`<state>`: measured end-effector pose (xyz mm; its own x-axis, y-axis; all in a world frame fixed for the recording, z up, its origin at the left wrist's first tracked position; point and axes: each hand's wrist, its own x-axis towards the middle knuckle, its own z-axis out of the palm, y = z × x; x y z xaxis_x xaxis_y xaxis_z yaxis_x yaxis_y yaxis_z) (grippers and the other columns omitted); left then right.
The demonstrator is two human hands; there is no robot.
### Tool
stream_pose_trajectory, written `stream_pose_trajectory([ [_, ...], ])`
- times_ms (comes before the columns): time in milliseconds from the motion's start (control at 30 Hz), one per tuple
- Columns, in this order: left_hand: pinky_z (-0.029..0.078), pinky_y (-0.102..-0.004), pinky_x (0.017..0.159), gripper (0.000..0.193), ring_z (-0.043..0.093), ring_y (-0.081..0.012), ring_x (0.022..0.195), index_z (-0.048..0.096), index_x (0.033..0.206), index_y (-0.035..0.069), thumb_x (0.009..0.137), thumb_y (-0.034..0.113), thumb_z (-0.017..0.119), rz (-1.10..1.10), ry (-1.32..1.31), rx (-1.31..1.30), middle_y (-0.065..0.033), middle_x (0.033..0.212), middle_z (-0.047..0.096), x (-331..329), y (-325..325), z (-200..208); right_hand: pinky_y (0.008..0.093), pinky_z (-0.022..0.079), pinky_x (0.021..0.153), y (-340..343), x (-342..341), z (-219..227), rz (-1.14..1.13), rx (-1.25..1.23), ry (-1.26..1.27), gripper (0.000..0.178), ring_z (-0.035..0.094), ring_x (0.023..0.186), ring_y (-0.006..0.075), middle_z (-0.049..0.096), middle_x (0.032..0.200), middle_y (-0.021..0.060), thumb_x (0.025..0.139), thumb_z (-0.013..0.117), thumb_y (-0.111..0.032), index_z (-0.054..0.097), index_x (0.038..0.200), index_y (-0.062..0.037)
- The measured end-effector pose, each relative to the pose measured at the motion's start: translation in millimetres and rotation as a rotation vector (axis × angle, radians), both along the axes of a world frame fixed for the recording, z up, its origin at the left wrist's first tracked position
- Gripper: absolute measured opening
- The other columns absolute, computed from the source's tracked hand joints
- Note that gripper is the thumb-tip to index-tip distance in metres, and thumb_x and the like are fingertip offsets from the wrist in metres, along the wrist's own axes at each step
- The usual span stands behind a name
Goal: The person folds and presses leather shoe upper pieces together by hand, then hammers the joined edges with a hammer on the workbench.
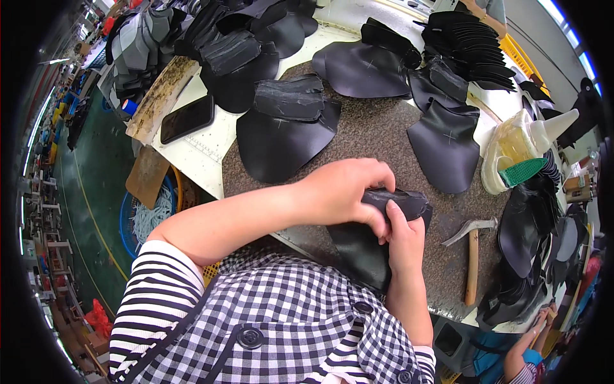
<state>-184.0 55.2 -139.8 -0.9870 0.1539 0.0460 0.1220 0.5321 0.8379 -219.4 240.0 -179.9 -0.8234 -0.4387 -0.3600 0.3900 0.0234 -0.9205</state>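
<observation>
Close to my body, a black leather piece [361, 253] with a rolled or folded dark strip along its top lies over the near edge of a speckled stone slab [377, 131]. My left hand [339, 189] reaches in from the left and arches over the strip, thumb on the near side and fingers curled round its far side. My right hand [406, 246] comes up from below and pinches the strip, its thumb on top close to my left thumb. The right fingers are partly hidden under the leather.
Similar black pieces [281, 144] with folded strips lie around the slab, with stacks behind. A wooden-handled hammer [472, 265] rests at right, below a glue bottle [515, 144] and a green brush [523, 171]. A phone [187, 120] is at left. Another person's arm [521, 349] shows lower right.
</observation>
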Motion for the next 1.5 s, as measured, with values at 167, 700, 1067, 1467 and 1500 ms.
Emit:
stream_pose_trajectory([
  [167, 0.048, -0.0417, 0.091, 0.065, 0.06, -0.0318, 0.106, 0.054, 0.117, 0.008, 0.063, 0.021, 0.087, -0.005, 0.1, -0.158, -0.0104, 0.11, 0.063, 7.2, 2.3, -3.4, 0.0224, 0.038, 0.045, 1.6, 1.3, -2.7, 0.013, -0.061, 0.067, 0.022, 0.048, 0.049, 0.0067, 0.053, 0.06, -0.0026, 0.099, 0.056, -0.018, 0.058, 0.08, -0.0069],
  [700, 0.048, -0.0375, 0.083, 0.033, 0.062, -0.0301, 0.093, 0.067, 0.104, 0.003, 0.073, -0.005, 0.062, 0.001, 0.334, 0.085, -0.0105, 0.096, 0.062, 15.5, -8.8, 25.6, 0.0219, 0.041, 0.05, 10.0, 21.2, 70.5, -0.015, -0.054, 0.276, 0.011, 0.051, 0.056, 0.0076, 0.059, 0.076, 0.0004, 0.095, 0.063, -0.013, 0.06, 0.098, -0.0024],
  [1067, 0.048, -0.0376, 0.086, 0.03, 0.06, -0.0314, 0.098, 0.066, 0.105, 0.001, 0.077, -0.006, 0.058, -0.084, 0.067, 0.122, -0.0132, 0.099, 0.059, 12.4, -12.2, -30.1, 0.0395, 0.041, 0.099, 27.6, -8.3, 58.0, 0.122, 0.563, 1.048, 0.049, 0.059, 0.111, 0.0293, 0.064, 0.114, 0.0111, 0.071, 0.077, -0.009, 0.06, 0.117, -0.005],
  [1467, 0.047, -0.0345, 0.085, 0.023, 0.06, -0.0254, 0.096, 0.068, 0.106, 0.002, 0.083, 0.003, 0.062, -0.054, -0.1, 0.234, -0.011, 0.096, 0.06, 2.7, -21.3, -27.4, 0.0419, 0.042, 0.101, 26.9, -24.6, 55.5, 0.291, 0.387, 1.106, 0.057, 0.054, 0.12, 0.0333, 0.059, 0.127, 0.011, 0.063, 0.087, -0.016, 0.063, 0.113, -0.0087],
  [1500, 0.047, -0.0336, 0.083, 0.022, 0.061, -0.0237, 0.093, 0.068, 0.105, 0.002, 0.084, 0.007, 0.064, -0.062, -0.126, 0.265, -0.0102, 0.095, 0.061, -0.4, -21.7, -26.9, 0.0418, 0.043, 0.099, 27.1, -26.5, 56.4, 0.324, 0.44, 1.172, 0.056, 0.054, 0.12, 0.0329, 0.059, 0.127, 0.0108, 0.062, 0.087, -0.015, 0.063, 0.113, -0.0092],
])
